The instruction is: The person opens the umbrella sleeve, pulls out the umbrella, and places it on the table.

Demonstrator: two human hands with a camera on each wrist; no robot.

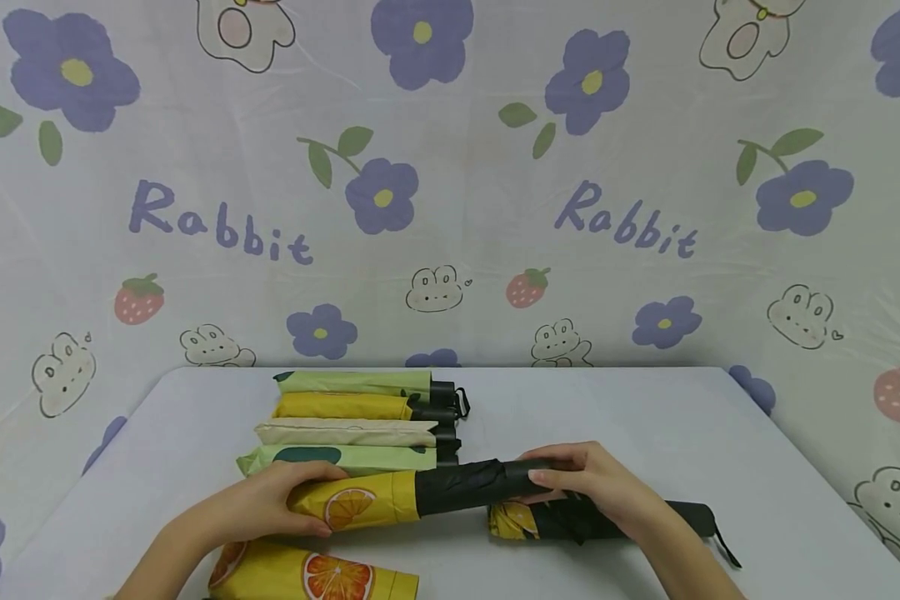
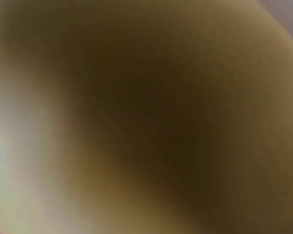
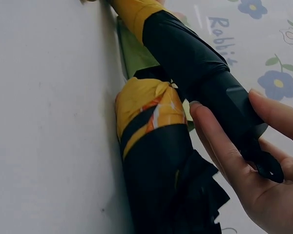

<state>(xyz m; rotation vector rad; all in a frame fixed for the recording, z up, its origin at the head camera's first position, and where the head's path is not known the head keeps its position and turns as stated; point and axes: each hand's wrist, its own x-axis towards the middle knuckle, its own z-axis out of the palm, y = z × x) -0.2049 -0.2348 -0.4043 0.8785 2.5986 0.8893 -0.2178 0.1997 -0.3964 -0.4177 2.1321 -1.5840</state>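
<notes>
A folded umbrella [image 1: 457, 490] is held across the front of the table, its yellow sleeve with an orange-slice print [image 1: 356, 502] around the left part and black cloth bare on the right. My left hand [image 1: 270, 502] grips the sleeved end. My right hand [image 1: 585, 479] pinches the black handle [image 3: 237, 105] between thumb and fingers; in the right wrist view the hand [image 3: 263, 161] has a black strap [image 3: 266, 165] by its palm. Below the right hand lies a black and yellow umbrella [image 3: 158, 161], partly hidden. The left wrist view is too blurred to tell things apart.
Several folded umbrellas in green, yellow and cream [image 1: 345, 432] lie side by side at the back left of the white table [image 1: 607, 417]. A yellow orange-print sleeve or umbrella [image 1: 285, 575] lies at the front left. A printed cloth [image 1: 450, 125] hangs behind.
</notes>
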